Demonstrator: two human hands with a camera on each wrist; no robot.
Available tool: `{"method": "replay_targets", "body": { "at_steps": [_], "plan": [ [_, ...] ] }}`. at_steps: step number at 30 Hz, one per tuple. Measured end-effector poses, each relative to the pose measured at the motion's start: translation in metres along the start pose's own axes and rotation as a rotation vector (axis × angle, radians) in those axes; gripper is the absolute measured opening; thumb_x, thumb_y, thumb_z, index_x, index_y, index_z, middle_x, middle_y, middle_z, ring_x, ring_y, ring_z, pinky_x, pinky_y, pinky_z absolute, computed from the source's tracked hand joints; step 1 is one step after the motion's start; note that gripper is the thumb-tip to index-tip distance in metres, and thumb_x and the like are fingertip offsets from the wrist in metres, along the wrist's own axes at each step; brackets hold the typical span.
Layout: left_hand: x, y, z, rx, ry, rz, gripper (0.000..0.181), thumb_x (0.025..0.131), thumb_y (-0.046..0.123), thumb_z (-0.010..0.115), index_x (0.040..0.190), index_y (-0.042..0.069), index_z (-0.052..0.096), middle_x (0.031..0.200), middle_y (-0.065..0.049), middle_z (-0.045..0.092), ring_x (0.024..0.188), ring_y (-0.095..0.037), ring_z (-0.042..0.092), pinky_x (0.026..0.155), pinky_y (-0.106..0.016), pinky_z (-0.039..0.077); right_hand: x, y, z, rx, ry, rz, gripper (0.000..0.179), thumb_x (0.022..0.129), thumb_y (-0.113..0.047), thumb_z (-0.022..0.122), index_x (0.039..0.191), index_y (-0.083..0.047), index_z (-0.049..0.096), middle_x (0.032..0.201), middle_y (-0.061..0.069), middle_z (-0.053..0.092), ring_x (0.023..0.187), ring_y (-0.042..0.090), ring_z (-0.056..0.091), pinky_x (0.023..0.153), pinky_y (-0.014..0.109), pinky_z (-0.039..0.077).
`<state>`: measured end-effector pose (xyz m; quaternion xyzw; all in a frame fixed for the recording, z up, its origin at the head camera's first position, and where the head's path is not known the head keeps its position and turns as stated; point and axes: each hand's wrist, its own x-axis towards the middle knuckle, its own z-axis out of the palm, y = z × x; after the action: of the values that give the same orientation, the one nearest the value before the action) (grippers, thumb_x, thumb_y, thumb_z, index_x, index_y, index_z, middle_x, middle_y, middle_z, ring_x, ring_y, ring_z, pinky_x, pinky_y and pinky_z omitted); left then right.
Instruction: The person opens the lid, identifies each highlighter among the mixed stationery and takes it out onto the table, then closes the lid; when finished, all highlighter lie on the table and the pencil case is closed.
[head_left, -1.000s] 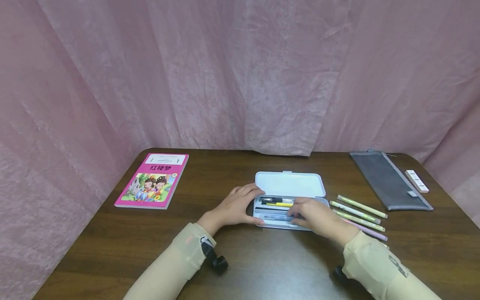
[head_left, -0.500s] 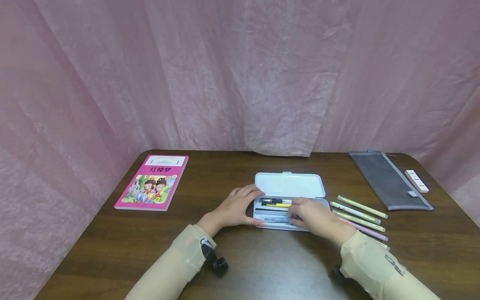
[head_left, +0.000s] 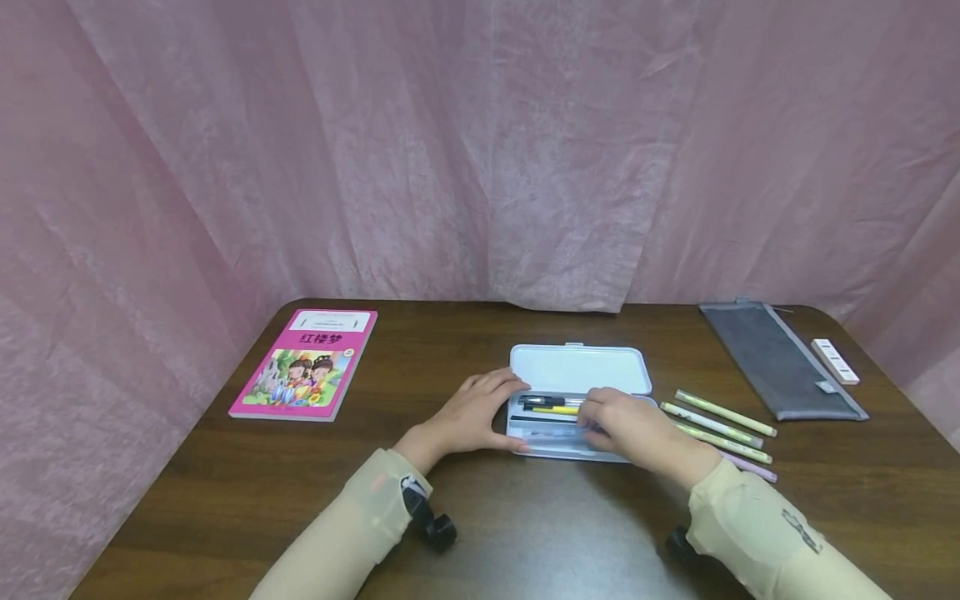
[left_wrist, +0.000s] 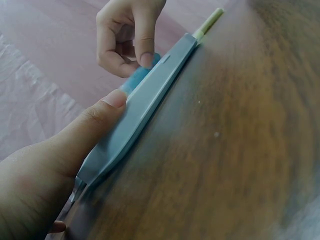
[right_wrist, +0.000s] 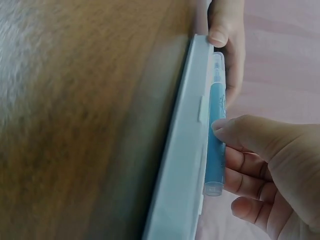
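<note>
A pale blue pencil case (head_left: 580,369) lies on the table with its lid tipped back. My left hand (head_left: 468,417) holds its left end, thumb at the front rim and fingers towards the lid hinge. Over the tray's right part, my right hand (head_left: 637,433) pinches a blue marker pen (right_wrist: 216,137) between thumb and fingers. In the right wrist view the marker runs along the case's front wall, just above the rim. Inside the tray, a black pen (head_left: 538,401) and a yellow pen (head_left: 558,410) lie towards the back, their right ends hidden by the right hand.
Several green and white pens (head_left: 712,423) and a purple pen (head_left: 750,467) lie right of the case. Beyond them are a grey mesh pouch (head_left: 776,362) and a small white box (head_left: 834,362). A pink book (head_left: 303,367) lies at left. Pink curtains (head_left: 420,167) hang behind the table.
My right hand, low in the tray before, has lifted slightly and shifted a little right, pinching the blue marker pen. My left hand has stayed on the case's left end.
</note>
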<state>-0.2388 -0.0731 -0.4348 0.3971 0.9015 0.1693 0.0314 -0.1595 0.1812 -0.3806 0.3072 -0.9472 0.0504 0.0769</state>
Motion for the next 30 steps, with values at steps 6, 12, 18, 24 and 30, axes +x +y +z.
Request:
{"method": "replay_targets", "body": {
  "at_steps": [6, 12, 18, 24, 30],
  "plan": [
    [0.000, 0.000, 0.000, 0.007, 0.004, 0.000, 0.087, 0.073, 0.072, 0.065, 0.143, 0.026, 0.041, 0.151, 0.001, 0.038, 0.145, -0.017, 0.028, 0.117, -0.046, 0.025, -0.001, 0.000, -0.012, 0.004, -0.031, 0.041, 0.010, 0.081, -0.018, 0.076, 0.086, -0.017, 0.067, 0.081, -0.008, 0.061, 0.071, 0.004, 0.051, 0.065, 0.026, 0.050],
    [0.000, -0.001, 0.001, 0.009, 0.000, -0.004, 0.088, 0.073, 0.073, 0.065, 0.143, 0.026, 0.041, 0.151, 0.001, 0.038, 0.146, -0.017, 0.027, 0.117, -0.046, 0.024, -0.004, 0.001, -0.023, 0.032, -0.026, 0.043, 0.010, 0.082, -0.018, 0.075, 0.084, -0.019, 0.065, 0.078, -0.010, 0.058, 0.068, 0.002, 0.047, 0.061, 0.024, 0.047],
    [0.000, -0.001, 0.000, 0.005, -0.001, -0.003, 0.088, 0.073, 0.072, 0.065, 0.143, 0.026, 0.041, 0.151, 0.000, 0.038, 0.145, -0.018, 0.027, 0.117, -0.046, 0.024, -0.008, 0.005, -0.032, 0.050, 0.004, 0.020, 0.011, 0.082, -0.018, 0.074, 0.082, -0.021, 0.064, 0.077, -0.013, 0.056, 0.066, 0.000, 0.045, 0.058, 0.022, 0.044],
    [-0.001, 0.000, -0.002, 0.005, 0.003, 0.000, 0.088, 0.073, 0.071, 0.066, 0.144, 0.025, 0.040, 0.151, 0.000, 0.038, 0.145, -0.018, 0.027, 0.117, -0.047, 0.024, -0.013, 0.008, -0.044, 0.063, -0.001, 0.040, 0.011, 0.082, -0.018, 0.075, 0.083, -0.022, 0.064, 0.079, -0.014, 0.058, 0.067, -0.002, 0.048, 0.061, 0.022, 0.047],
    [-0.002, 0.001, -0.002, -0.006, 0.004, 0.007, 0.087, 0.074, 0.070, 0.066, 0.143, 0.025, 0.041, 0.151, -0.001, 0.038, 0.145, -0.020, 0.028, 0.117, -0.048, 0.024, -0.024, 0.012, -0.056, 0.065, 0.018, 0.052, 0.013, 0.080, -0.017, 0.076, 0.082, -0.022, 0.064, 0.080, -0.014, 0.058, 0.068, 0.000, 0.051, 0.061, 0.024, 0.047]
  ]
}}
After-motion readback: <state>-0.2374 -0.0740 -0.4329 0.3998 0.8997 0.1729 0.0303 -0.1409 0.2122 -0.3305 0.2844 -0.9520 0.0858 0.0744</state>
